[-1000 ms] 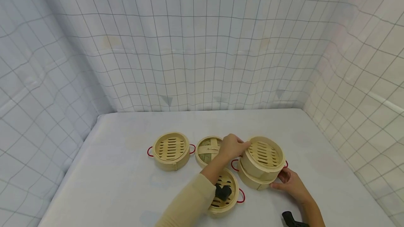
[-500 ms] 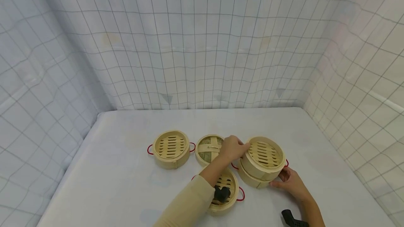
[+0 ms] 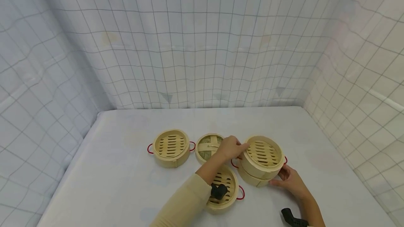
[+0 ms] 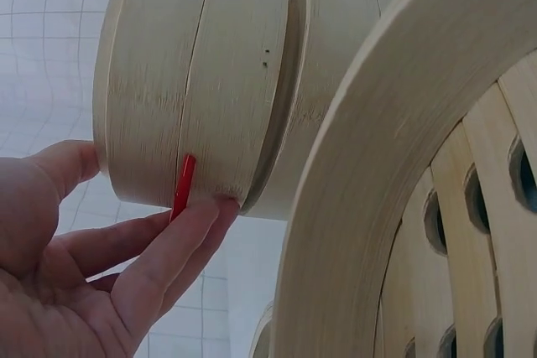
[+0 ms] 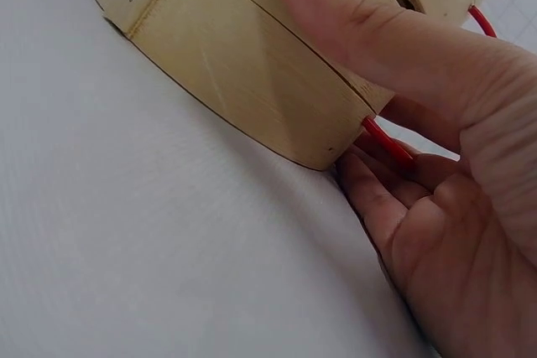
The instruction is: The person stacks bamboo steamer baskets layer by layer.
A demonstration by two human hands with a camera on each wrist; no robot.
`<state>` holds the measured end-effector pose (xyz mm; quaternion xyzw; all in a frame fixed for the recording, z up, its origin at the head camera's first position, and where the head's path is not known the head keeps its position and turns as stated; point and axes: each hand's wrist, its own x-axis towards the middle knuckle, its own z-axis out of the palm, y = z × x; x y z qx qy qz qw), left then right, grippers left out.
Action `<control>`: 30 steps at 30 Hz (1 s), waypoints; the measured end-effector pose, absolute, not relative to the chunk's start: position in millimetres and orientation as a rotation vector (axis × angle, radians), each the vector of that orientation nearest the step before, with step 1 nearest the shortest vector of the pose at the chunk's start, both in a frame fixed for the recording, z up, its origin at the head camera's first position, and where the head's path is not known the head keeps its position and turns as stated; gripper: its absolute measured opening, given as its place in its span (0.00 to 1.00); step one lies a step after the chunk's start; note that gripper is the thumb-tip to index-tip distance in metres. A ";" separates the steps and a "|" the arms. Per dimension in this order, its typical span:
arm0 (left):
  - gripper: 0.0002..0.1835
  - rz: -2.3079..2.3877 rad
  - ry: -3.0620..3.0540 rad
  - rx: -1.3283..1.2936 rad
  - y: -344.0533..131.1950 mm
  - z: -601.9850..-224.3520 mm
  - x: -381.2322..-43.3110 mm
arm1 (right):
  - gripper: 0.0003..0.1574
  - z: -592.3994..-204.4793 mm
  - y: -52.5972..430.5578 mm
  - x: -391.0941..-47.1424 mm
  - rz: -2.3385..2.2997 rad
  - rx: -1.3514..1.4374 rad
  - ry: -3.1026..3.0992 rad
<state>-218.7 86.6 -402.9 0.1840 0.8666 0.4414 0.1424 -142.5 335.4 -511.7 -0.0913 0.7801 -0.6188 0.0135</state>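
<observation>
In the head view my left hand (image 3: 231, 147) holds the left rim of a round bamboo steamer basket (image 3: 264, 152) with a slatted floor. This basket sits on a second bamboo steamer basket (image 3: 251, 178) of like size, slightly off line with it. Close up in the left wrist view, the thumb is at the upper basket's rim and the fingers lie under its wall by a red handle (image 4: 183, 186). My right hand (image 3: 293, 183) grips the lower basket's right side. Its thumb presses the wall, with the fingers round by another red handle (image 5: 388, 142).
A slatted steamer basket (image 3: 172, 147) with red handles stands at the left. A woven bamboo lid (image 3: 206, 147) lies between it and the stack. Below my left forearm is another slatted basket (image 3: 228, 176), partly covered by the sleeve. White gridded curtains (image 3: 189, 45) enclose the table.
The upper basket has shifted a little to the left over the lower one, with the left hand still at its rim. The right hand keeps its hold, and the head view has tilted slightly.
</observation>
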 end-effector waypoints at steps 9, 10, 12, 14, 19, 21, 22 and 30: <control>0.22 1.198 2.491 0.556 84.9 -405.5 -215.2 | 0.47 -515.6 333.8 -139.3 -1.910 -0.246 2.462; 0.22 1.186 2.492 0.562 85.2 -406.4 -214.5 | 0.47 -516.1 333.9 -138.5 -1.909 -0.267 2.462; 0.22 1.183 2.484 0.571 85.6 -408.3 -213.6 | 0.46 -516.7 333.9 -137.2 -1.905 -0.282 2.469; 0.21 1.201 2.470 0.570 85.8 -409.8 -213.1 | 0.45 -516.3 333.8 -136.5 -1.901 -0.280 2.479; 0.20 1.243 2.471 0.570 86.3 -409.2 -213.6 | 0.47 -512.6 333.2 -137.9 -1.914 -0.236 2.496; 0.21 1.232 2.498 0.569 86.4 -407.5 -213.6 | 0.48 -510.8 333.0 -139.6 -1.917 -0.239 2.495; 0.21 1.224 2.511 0.566 86.6 -407.0 -213.0 | 0.48 -510.4 333.0 -139.7 -1.917 -0.243 2.494; 0.23 1.267 2.444 0.528 86.7 -403.4 -207.7 | 0.48 -512.4 334.4 -140.0 -1.844 -0.204 2.514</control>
